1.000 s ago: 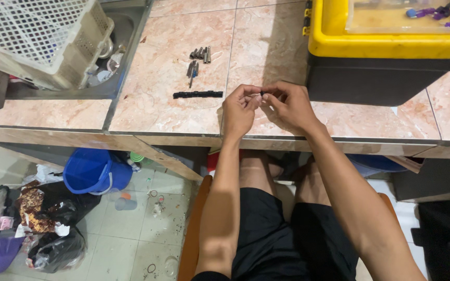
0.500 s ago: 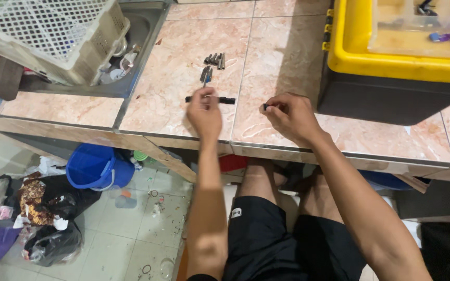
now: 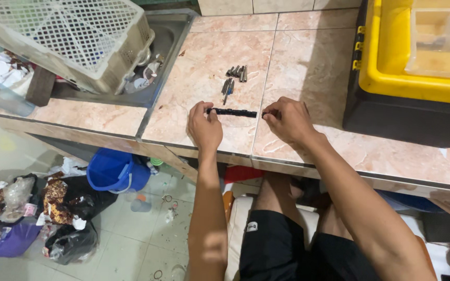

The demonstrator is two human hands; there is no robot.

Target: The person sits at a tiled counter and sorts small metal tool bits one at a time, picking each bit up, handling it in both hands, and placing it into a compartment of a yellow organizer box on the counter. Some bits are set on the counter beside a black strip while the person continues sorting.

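Observation:
A long black bit holder strip (image 3: 234,112) lies flat on the pink tiled counter (image 3: 308,57). My left hand (image 3: 204,127) pinches its left end between thumb and fingers. My right hand (image 3: 286,120) is at the strip's right end, fingertips closed on a small dark piece there; what it is I cannot tell. Just beyond the strip lie several loose metal screwdriver bits (image 3: 233,77) in a small cluster.
A yellow and black toolbox (image 3: 399,78) with a clear tray stands at the right. A white plastic basket (image 3: 69,36) sits over a steel sink (image 3: 173,31) at the left. On the floor below are a blue bucket (image 3: 111,170) and bags of rubbish (image 3: 32,213).
My hands were together near the counter edge a second ago. The left hand then reached to the black strip and now grips its left end. The right hand moved to its right end.

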